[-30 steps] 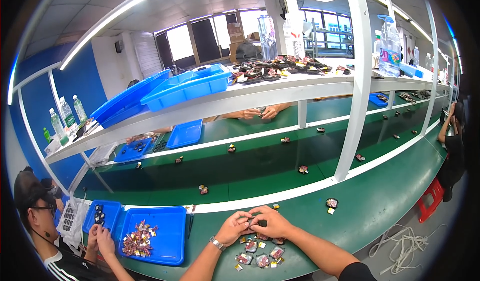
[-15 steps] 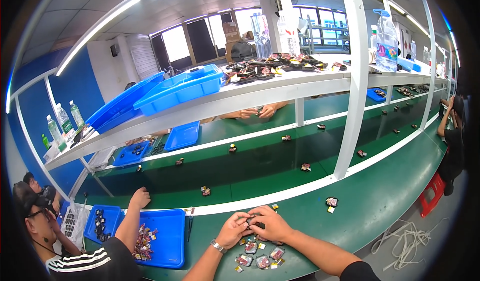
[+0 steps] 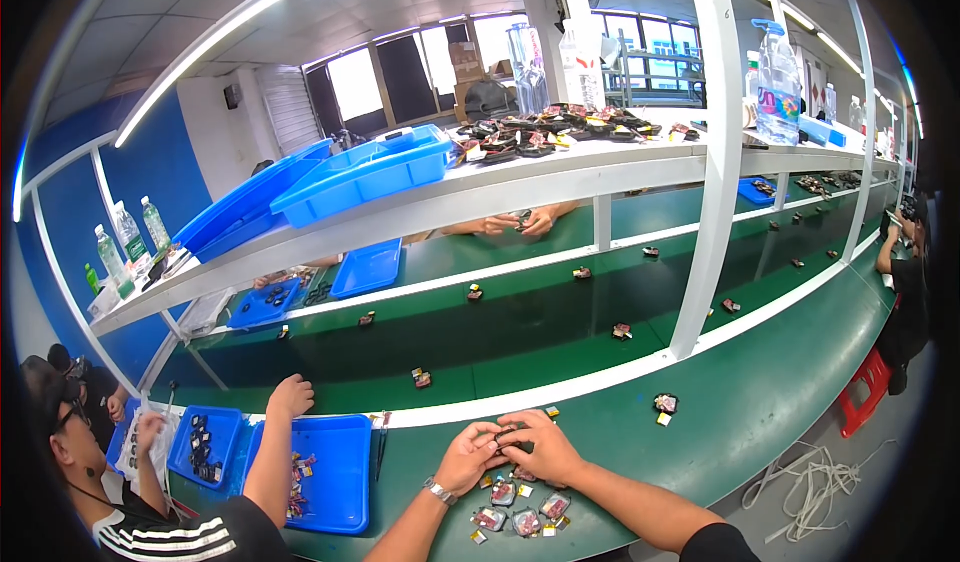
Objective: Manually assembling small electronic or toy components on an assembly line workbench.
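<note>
My left hand (image 3: 466, 460), with a metal watch on its wrist, and my right hand (image 3: 542, 450) meet over the green bench. Both are closed around a small black electronic part (image 3: 503, 442), mostly covered by my fingers. Just below them on the bench lies a group of small assemblies (image 3: 525, 522) with clear round-cornered housings, reddish wiring and yellow-and-white tabs. Another such assembly (image 3: 665, 404) rests alone farther right, with a yellow-and-white piece beside it.
A co-worker's arm (image 3: 268, 467) reaches over a blue tray (image 3: 345, 472) of wired parts toward the belt (image 3: 520, 347), which carries spaced assemblies. Beside it stands a tray (image 3: 230, 422) of black parts. A white post (image 3: 708, 182) and a loaded shelf (image 3: 600, 169) rise ahead.
The assemblies on the belt have shifted slightly right. The co-worker's reaching hand moved a little right, and their other hand has come up. My hands stay nearly in place around the black part.
</note>
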The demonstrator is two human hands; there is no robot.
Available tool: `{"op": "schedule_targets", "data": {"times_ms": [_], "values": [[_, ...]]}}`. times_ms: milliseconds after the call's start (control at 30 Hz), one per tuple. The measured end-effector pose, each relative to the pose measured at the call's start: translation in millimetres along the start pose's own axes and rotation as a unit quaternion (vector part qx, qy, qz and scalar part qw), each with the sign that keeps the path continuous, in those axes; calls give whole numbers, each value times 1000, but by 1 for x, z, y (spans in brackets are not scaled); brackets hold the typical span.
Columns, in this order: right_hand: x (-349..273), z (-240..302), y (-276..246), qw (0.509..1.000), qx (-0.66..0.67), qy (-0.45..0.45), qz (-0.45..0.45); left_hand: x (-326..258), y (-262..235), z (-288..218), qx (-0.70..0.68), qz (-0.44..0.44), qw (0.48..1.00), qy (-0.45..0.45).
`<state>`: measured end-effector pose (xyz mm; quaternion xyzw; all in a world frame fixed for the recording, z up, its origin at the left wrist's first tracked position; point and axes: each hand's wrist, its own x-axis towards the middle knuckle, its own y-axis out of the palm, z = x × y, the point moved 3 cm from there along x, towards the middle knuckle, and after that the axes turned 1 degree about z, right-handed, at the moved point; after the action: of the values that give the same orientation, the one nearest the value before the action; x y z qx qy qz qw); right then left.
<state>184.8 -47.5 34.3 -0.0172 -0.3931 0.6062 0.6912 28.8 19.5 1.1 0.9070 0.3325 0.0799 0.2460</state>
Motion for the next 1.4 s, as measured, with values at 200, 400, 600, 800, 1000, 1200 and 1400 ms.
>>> {"op": "schedule_targets", "data": {"times_ms": [200, 400, 600, 800, 1000, 1200, 1400], "values": [[3, 11, -1, 1000, 14, -11, 3, -1, -1, -2, 2, -19, 998, 55], [6, 10, 0, 999, 19, -35, -19, 2, -1, 3, 24, -26, 998, 59], [3, 19, -3, 998, -39, -37, -41, 0, -4, 3, 19, -4, 997, 74], [2, 14, 1, 998, -23, -21, -51, 1, -4, 5, 5, 10, 997, 81], [1, 8, 4, 998, 0, -9, -63, -1, 0, 5, 6, -6, 997, 79], [8, 7, 7, 999, 15, -12, -47, 2, -2, 3, 35, -40, 995, 88], [6, 20, 7, 999, -29, -30, -33, -1, -2, -4, 8, -59, 993, 99]]}}
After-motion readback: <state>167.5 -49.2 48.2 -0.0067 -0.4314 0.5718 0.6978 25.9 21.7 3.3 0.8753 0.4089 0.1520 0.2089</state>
